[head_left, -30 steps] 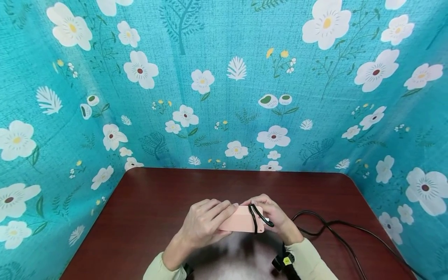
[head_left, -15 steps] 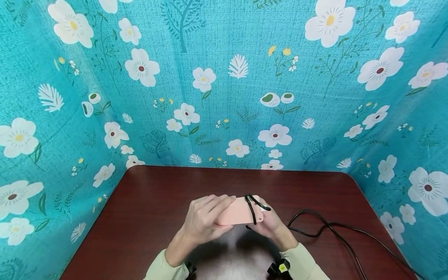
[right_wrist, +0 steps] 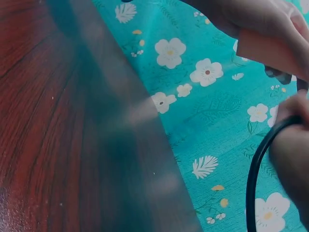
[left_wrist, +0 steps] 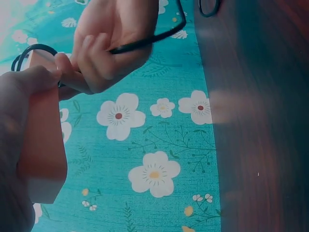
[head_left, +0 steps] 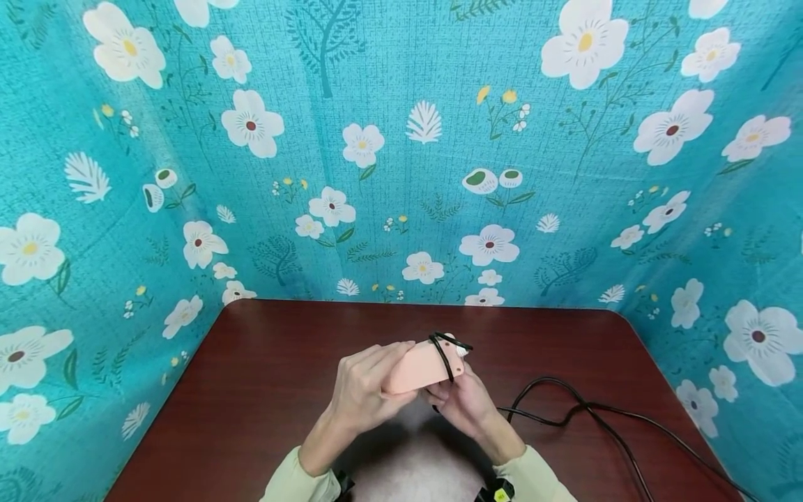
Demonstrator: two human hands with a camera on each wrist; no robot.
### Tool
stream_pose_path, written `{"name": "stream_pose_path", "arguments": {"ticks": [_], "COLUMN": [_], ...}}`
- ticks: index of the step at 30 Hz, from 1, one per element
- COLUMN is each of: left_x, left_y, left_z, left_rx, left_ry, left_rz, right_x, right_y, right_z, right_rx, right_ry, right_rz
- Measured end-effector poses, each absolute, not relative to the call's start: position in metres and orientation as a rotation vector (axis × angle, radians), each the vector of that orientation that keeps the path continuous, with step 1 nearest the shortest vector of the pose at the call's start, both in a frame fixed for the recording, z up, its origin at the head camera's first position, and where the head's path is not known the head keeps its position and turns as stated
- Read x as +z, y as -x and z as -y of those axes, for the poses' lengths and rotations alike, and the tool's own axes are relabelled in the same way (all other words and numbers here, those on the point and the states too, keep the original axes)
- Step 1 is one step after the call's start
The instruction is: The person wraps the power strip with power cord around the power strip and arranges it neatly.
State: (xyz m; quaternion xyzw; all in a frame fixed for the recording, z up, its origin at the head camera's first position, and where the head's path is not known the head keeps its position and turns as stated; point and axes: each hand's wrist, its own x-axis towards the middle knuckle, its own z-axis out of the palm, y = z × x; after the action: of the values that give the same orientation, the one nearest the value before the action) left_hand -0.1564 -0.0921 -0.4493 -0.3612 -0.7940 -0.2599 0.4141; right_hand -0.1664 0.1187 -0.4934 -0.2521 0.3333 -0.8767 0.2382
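A pink box-shaped block [head_left: 410, 368] is held up over the table, tilted with its right end higher. My left hand [head_left: 364, 383] grips its left part, the thumb lying along the near side. Black cable [head_left: 443, 357] is looped round the right end, where a small white part [head_left: 462, 351] shows. Just below that end is my right hand [head_left: 470, 406]. In the left wrist view, curled fingers of the right hand [left_wrist: 113, 58] hold a stretch of black cable [left_wrist: 147, 40]. The right wrist view shows the cable [right_wrist: 255, 164] hanging from that hand.
A dark red-brown table [head_left: 282, 348] spreads beneath. More black cable [head_left: 617, 436] runs over its right side to the front edge. Blue flowered cloth [head_left: 389, 174] hangs behind and at both sides. Each wrist wears a black camera mount, one with a yellow mark [head_left: 500, 494].
The block has risen slightly, shifted left and tilted, its right end going up. My right hand has moved down and left from beside that end to below it, drawing the cable along.
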Motion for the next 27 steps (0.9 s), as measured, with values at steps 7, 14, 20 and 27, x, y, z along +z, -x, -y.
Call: {"name": "stream_pose_path", "arguments": {"ticks": [7,14,20,27], "left_x": [-0.449,-0.449,-0.448,-0.451], "left_y": [0.161,0.165,0.167,0.168], "left_z": [0.092,0.094,0.096,0.097], "left_rx": [-0.65,-0.636,-0.615,-0.572], "left_ry": [0.825,0.757,0.722,0.671], "left_rz": [2.005,2.013,2.01,2.02], "right_x": [-0.492,-0.491,-0.492,-0.492], "right_y": [0.163,0.165,0.163,0.158], "right_z": [-0.115,-0.113,-0.112,-0.108], "right_rx": [-2.362,-2.139,-1.857,-1.782], "right_ry": [0.521,0.442,0.593,0.815], "right_rz": [-1.32,-1.906,-2.386,-2.693]}}
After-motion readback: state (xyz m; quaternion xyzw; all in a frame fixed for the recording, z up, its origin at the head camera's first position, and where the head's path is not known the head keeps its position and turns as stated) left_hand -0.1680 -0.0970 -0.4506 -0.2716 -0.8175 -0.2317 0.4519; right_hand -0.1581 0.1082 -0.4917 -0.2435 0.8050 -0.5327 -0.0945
